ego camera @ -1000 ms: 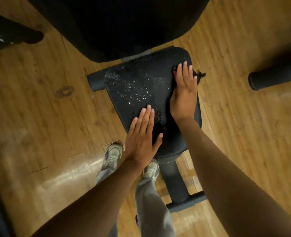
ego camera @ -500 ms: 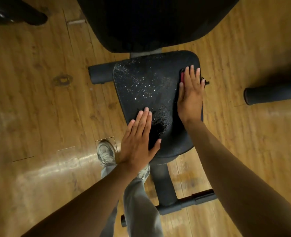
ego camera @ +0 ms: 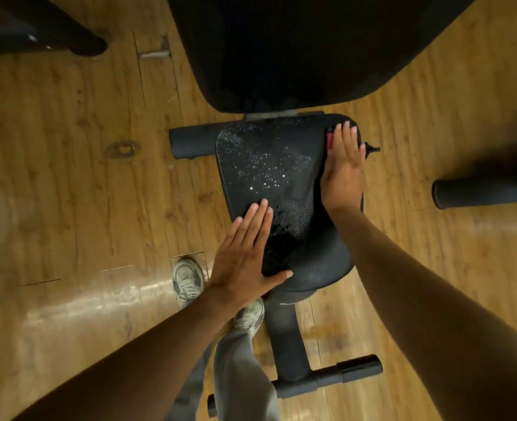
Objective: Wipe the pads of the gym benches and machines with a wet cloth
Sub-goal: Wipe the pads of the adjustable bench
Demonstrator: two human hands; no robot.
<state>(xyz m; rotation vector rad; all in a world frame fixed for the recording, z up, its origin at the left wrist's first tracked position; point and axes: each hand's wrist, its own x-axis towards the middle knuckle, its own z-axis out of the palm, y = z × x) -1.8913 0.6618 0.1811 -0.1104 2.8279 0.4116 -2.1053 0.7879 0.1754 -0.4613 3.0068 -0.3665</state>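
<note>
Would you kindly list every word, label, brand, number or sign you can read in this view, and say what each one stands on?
None: no readable text shows anywhere in this view.
Seat pad: only glinting water droplets, no logo or label.
Backrest pad: plain dark surface, no marking visible.
Cloth under the right hand: a red sliver shows, no print visible.
Shoes: too blurred to show any brand.

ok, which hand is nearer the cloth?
Right. The right hand lies flat on the cloth at the seat pad's far right edge; the left hand rests on the pad's near left edge.
</note>
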